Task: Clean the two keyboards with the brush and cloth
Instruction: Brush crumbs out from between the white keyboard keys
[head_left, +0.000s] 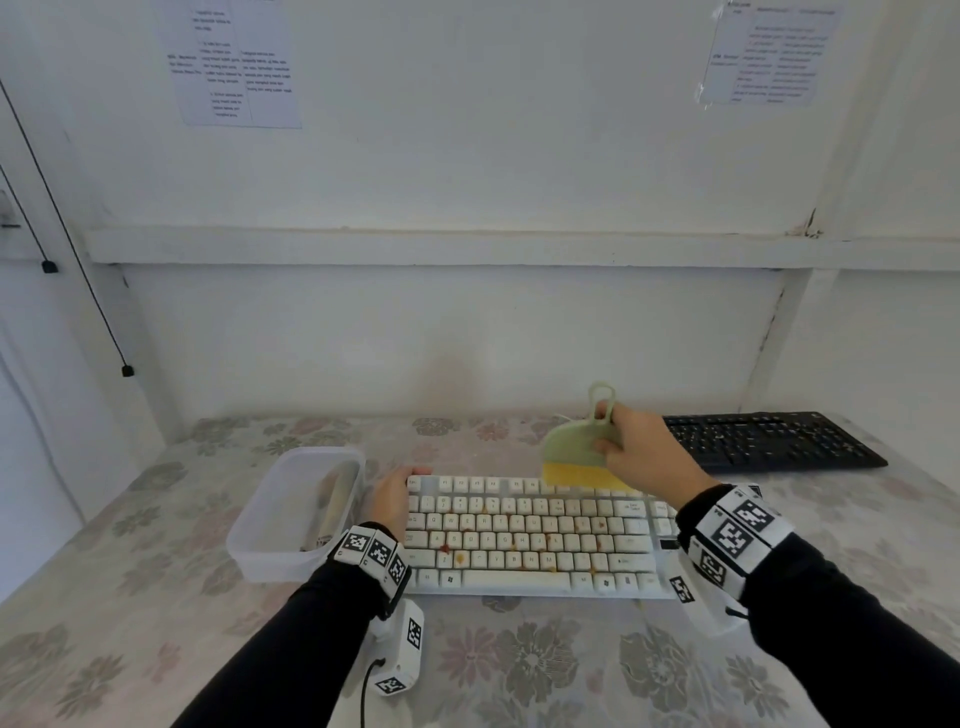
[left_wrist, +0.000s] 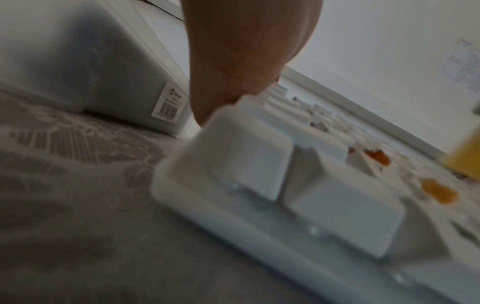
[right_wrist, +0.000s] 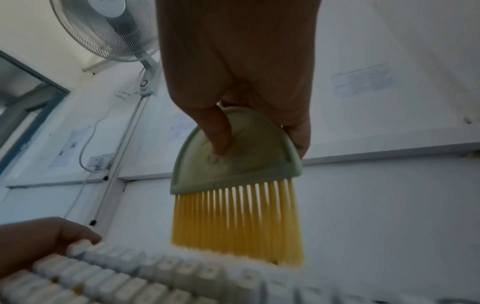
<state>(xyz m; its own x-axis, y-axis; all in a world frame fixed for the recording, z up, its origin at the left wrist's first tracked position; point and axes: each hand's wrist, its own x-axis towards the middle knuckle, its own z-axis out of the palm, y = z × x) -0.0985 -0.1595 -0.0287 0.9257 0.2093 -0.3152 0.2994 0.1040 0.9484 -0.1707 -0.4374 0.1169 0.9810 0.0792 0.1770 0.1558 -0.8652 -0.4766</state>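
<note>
A white keyboard (head_left: 535, 535) lies in front of me, with orange and red crumbs (head_left: 460, 558) among its keys. My left hand (head_left: 400, 488) grips its far-left corner, fingers curled over the edge (right_wrist: 39, 242). My right hand (head_left: 634, 452) holds a pale green brush (head_left: 571, 447) by its handle, thumb pressed on the flat body (right_wrist: 241, 164). Its yellow bristles (right_wrist: 236, 222) point down at the keyboard's top row, right of centre. A black keyboard (head_left: 769, 441) lies at the back right, apart from both hands.
A clear plastic box (head_left: 254, 525) stands just left of the white keyboard, close to my left hand, with a pale rolled item (head_left: 332, 504) inside. The flowered tablecloth (head_left: 519, 665) covers the table. A white wall rises right behind the table.
</note>
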